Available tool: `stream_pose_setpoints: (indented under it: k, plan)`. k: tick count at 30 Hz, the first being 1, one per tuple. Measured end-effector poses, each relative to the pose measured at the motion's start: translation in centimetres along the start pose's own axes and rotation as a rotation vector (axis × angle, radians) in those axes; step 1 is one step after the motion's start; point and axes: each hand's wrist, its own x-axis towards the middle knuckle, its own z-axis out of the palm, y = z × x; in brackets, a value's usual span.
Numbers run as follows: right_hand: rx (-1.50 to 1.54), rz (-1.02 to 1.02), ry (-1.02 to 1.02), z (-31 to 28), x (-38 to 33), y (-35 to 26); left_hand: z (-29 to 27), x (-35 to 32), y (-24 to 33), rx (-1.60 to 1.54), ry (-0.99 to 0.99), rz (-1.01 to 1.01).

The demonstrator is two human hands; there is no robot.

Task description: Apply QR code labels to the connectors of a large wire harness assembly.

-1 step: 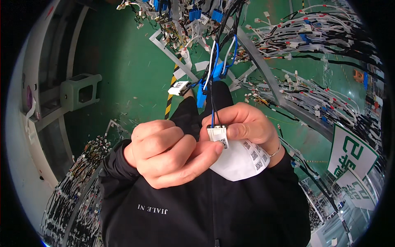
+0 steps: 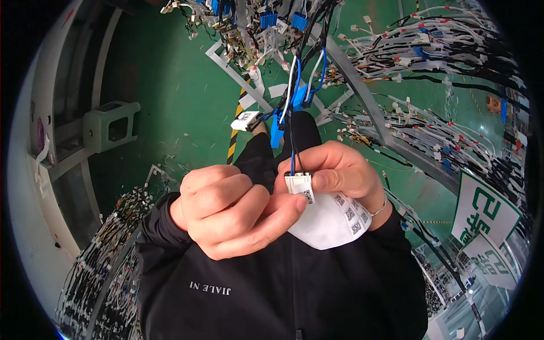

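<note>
A white wire connector (image 2: 298,181) with blue and black wires leading up from it is held before my chest. My right hand (image 2: 343,173) pinches the connector between thumb and fingers. Beneath that same hand hangs a white label sheet (image 2: 326,226) printed with several small square codes; how it is held is hidden. My left hand (image 2: 226,212) is closed, its thumb and finger on a small white label (image 2: 306,194) at the connector's lower face. Blue connectors (image 2: 277,133) and another white-labelled connector (image 2: 246,120) dangle above on the same harness.
Bundles of wire harnesses (image 2: 419,54) hang on metal frames at the upper right, with more harnesses (image 2: 113,249) at the lower left. A grey metal rail (image 2: 368,105) runs diagonally at right. White signs (image 2: 484,207) stand at far right, and a pale green housing (image 2: 111,126) at left.
</note>
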Motion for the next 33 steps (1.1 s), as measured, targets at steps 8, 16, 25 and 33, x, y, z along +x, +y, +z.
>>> stream_pose_setpoints:
  k: [8,16,25,33]
  plan:
    - [0.002,-0.016,-0.046,-0.5,0.1,0.2,-0.5,0.7,-0.2,0.0,-0.062,-0.014]
    - [-0.088,-0.033,-0.027,-0.6,0.0,0.3,-0.9,0.6,-0.2,-0.013,-0.101,-0.053]
    - [-0.056,-0.019,-0.08,-0.8,0.3,0.4,-1.1,0.5,-0.4,-0.006,-0.132,-0.054]
    - [-0.112,-0.073,-0.06,-0.8,0.3,0.3,-1.3,1.1,-0.7,-0.003,-0.196,-0.052]
